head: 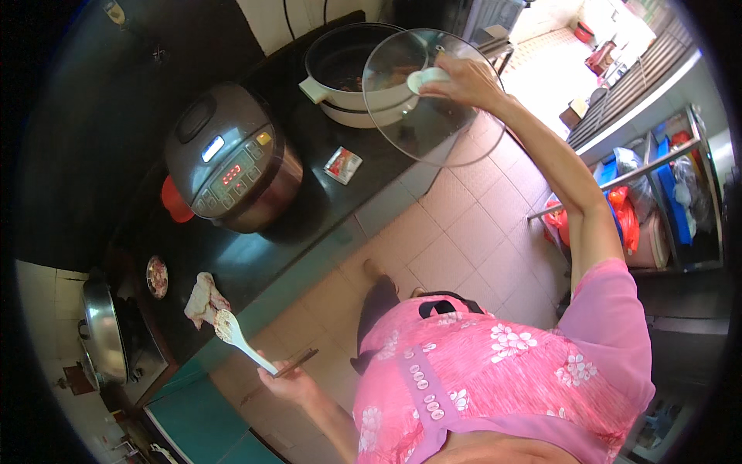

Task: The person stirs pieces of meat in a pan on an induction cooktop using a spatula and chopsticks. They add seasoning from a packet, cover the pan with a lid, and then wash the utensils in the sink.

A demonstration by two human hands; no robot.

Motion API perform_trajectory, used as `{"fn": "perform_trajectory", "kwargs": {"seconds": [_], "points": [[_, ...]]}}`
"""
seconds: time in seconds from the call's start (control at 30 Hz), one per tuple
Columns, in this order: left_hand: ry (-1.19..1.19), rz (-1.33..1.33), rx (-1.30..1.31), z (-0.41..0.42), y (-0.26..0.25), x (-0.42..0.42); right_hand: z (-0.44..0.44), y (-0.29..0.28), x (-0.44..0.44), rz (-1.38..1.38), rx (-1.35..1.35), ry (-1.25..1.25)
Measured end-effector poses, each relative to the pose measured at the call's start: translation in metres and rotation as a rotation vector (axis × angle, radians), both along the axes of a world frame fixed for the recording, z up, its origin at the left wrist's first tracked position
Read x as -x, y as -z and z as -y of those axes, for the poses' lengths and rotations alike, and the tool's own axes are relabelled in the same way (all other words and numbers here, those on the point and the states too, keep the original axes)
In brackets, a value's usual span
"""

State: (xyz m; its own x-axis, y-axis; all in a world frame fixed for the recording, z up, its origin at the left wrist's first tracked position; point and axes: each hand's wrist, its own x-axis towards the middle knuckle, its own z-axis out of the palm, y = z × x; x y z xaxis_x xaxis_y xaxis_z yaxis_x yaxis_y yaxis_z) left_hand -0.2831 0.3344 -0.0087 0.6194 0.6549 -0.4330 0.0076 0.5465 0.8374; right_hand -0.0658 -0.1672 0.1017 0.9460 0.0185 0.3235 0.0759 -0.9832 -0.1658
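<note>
My right hand (464, 81) grips the pale knob of a clear glass lid (406, 139). Tilted, the lid is partly in front of a white-sided pot with a dark inside (336, 61), which holds some brownish food. In my left hand (290, 383) are a white spoon (252, 352) and dark chopsticks (297, 362). Something speckled shows on the spoon's bowl. Just beyond the spoon's bowl lies a pale, crumpled lump (203, 298) at the counter edge; its kind is unclear.
A rice cooker (232, 162) with a lit display stands on the dark counter (307, 226). A small printed packet (343, 165) and a little dish (157, 277) are there too. A metal wok (107, 330) is at far left, a loaded rack (643, 191) at right.
</note>
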Motion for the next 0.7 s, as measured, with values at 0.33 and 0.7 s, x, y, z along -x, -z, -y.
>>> {"fn": "perform_trajectory", "kwargs": {"seconds": [0.33, 0.7], "points": [[-0.233, 0.006, -0.085, 0.012, -0.001, -0.068, -0.009, 0.004, -0.194, -0.109, 0.092, -0.172], [-0.381, 0.055, -0.012, 0.071, 0.011, -0.077, 0.009, 0.031, -0.266, -0.197, 0.042, -0.358]]}}
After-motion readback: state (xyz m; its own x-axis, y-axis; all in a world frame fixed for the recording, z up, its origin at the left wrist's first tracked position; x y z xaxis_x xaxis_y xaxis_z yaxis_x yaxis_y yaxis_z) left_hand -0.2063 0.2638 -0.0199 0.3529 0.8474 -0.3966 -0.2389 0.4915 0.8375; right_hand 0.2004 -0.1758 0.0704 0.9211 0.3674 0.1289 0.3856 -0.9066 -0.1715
